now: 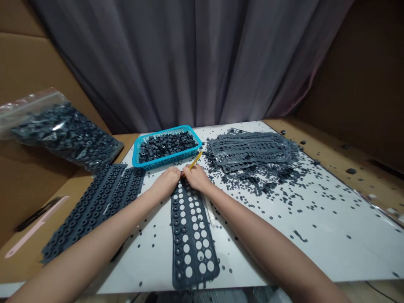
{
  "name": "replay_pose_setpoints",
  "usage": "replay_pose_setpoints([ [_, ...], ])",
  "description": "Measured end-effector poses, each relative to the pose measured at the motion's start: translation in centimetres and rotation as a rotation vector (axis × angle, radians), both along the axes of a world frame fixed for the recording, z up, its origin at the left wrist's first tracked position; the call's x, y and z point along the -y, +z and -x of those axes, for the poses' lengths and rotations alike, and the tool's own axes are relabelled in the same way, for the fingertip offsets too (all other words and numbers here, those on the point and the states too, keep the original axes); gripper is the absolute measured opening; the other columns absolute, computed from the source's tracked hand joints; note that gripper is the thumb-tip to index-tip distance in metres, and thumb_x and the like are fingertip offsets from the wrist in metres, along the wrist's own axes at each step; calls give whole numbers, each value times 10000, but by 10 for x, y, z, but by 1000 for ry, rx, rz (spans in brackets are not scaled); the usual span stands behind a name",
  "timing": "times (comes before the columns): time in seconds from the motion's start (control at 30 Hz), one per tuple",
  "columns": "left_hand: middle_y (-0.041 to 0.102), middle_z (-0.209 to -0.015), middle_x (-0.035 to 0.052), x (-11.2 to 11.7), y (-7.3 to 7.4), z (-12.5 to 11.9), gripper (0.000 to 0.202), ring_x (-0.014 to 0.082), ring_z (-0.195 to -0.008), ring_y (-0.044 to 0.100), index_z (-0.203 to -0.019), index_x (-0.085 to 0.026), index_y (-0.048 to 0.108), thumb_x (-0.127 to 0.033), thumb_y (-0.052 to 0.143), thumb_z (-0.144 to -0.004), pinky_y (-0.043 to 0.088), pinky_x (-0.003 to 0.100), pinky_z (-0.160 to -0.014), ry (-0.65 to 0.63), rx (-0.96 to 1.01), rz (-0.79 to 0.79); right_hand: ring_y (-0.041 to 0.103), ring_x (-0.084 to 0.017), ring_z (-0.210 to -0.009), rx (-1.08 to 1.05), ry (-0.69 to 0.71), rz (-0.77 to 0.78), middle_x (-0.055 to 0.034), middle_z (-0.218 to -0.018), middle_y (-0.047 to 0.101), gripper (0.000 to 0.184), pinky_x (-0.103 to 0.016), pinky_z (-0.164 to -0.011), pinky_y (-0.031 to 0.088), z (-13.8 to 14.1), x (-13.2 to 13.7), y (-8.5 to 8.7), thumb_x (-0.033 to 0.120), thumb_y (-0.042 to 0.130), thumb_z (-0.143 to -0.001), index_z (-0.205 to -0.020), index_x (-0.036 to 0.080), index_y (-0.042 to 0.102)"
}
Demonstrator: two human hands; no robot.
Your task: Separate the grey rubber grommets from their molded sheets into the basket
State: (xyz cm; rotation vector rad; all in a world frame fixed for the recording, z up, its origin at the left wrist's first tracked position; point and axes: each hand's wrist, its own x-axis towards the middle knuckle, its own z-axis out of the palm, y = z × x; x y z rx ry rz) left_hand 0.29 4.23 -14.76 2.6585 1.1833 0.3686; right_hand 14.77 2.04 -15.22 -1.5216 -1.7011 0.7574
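Observation:
A dark rubber sheet (193, 214) lies lengthwise in front of me, with rows of round holes and several thick rings still in its left rows. At its far end my left hand (168, 180) is closed, fingers curled on the sheet; the fingertips are partly hidden. Right beside it, my right hand (197, 177) grips a thin yellow stick (196, 160), pencil-like, tilted up to the right. The stick's lower tip is hidden between the two hands, where a small dark bit shows. Beyond the hands stands a blue plastic basket (167, 160) holding many small dark rings.
Ring-filled rubber sheets (91, 202) lie left, beside a clear zip bag (67, 134) of dark pieces and a pink strip tool (38, 227). At right is a pile of perforated sheets (252, 149) amid scattered dark discs (261, 183). Cardboard walls and a grey curtain (195, 63) enclose the white table (315, 252).

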Motion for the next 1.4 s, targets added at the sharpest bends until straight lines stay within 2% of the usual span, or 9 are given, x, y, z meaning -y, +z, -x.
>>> replay_pose_setpoints([
  [0.17, 617, -754, 67, 1, 0, 9, 157, 220, -762, 569, -735, -171, 571, -213, 451, -828, 441, 321, -725, 46, 81, 13, 546, -163, -700, -16, -18, 40, -55, -644, 630, 295, -212, -658, 387, 0, 0, 0, 184, 378, -798, -602, 151, 596],
  [0.37, 659, -771, 71, -9, 12, 36, 218, 216, -694, 589, -805, -153, 607, -296, 445, -830, 432, 308, -650, 251, 203, 42, 565, -166, -688, -88, -26, 78, -48, -620, 637, 309, -214, -635, 396, -1, -3, -4, 215, 387, -796, -606, 154, 623],
  [0.47, 682, -800, 48, -4, 11, 43, 222, 206, -728, 613, -797, -167, 636, -327, 483, -812, 445, 280, -658, 225, 218, 122, 574, -154, -628, -145, -18, 99, -34, -587, 623, 325, -214, -599, 407, -3, -5, -10, 234, 366, -803, -644, 156, 639],
  [0.63, 693, -921, 47, 0, 8, 36, 305, 207, -839, 628, -986, -173, 633, -338, 418, -848, 465, 278, -730, 200, 260, 159, 575, -120, -552, -216, -21, 114, -16, -638, 639, 321, -196, -544, 422, -6, -10, -20, 226, 315, -819, -797, 159, 629],
  [0.87, 689, -918, 83, -10, 10, 22, 303, 223, -839, 618, -892, -159, 665, -343, 428, -845, 465, 310, -748, 132, 199, 111, 550, -139, -619, -143, -35, 39, -4, -589, 602, 247, -206, -586, 394, -1, -6, -14, 205, 384, -781, -668, 168, 601],
  [1.0, 661, -880, 93, -20, 12, 13, 205, 233, -834, 600, -882, -149, 673, -248, 582, -729, 454, 322, -767, 8, 64, 75, 522, -150, -621, -79, -51, 15, -3, -560, 562, 221, -218, -580, 361, 2, -4, -7, 184, 402, -755, -608, 170, 566],
  [1.13, 647, -789, 80, -32, 12, 3, 82, 232, -789, 600, -746, -162, 664, -183, 622, -679, 451, 318, -756, -101, -64, 62, 508, -148, -628, -45, -45, 0, 1, -563, 559, 219, -212, -569, 343, 2, -3, -6, 179, 398, -759, -615, 176, 563],
  [1.3, 626, -719, 86, -35, 5, -2, 118, 223, -737, 602, -666, -152, 610, -98, 530, -734, 453, 314, -719, -95, -110, 27, 511, -156, -658, -23, -57, -8, -13, -612, 587, 238, -215, -592, 349, 1, -2, -7, 210, 385, -773, -617, 175, 561],
  [1.4, 621, -742, 82, -27, -1, 4, 143, 218, -737, 595, -713, -155, 596, -138, 478, -792, 456, 316, -704, -71, -64, 1, 518, -157, -673, -9, -68, -12, -21, -651, 602, 221, -215, -599, 350, 2, -1, -7, 209, 393, -770, -636, 173, 564],
])
